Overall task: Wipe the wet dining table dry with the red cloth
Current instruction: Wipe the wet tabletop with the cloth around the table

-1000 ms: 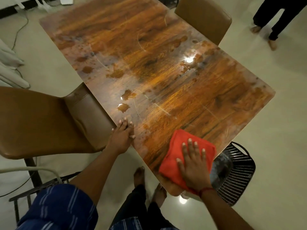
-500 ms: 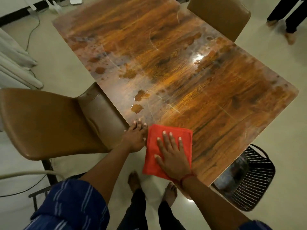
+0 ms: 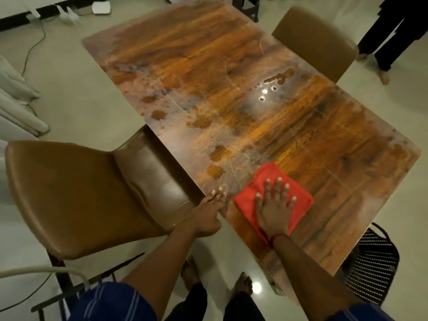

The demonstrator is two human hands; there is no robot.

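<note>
The wooden dining table (image 3: 266, 126) has a glossy top with water puddles and drops (image 3: 215, 171) across its left and middle parts. A folded red cloth (image 3: 259, 184) lies flat near the table's near edge. My right hand (image 3: 274, 208) presses down on the cloth, palm flat, fingers spread. My left hand (image 3: 209, 210) rests on the table's near left edge beside the cloth, fingertips on the top, holding nothing.
A brown chair (image 3: 88, 195) is tucked at the table's left side, another brown chair (image 3: 317, 40) at the far right. A black mesh basket (image 3: 372, 265) stands on the floor by the near right corner. Another person's legs (image 3: 389, 35) are at top right. Cables run along the far floor.
My right hand has slid the red cloth from the near corner to the left edge, then forward and right onto the table. My left hand stayed on the edge.
</note>
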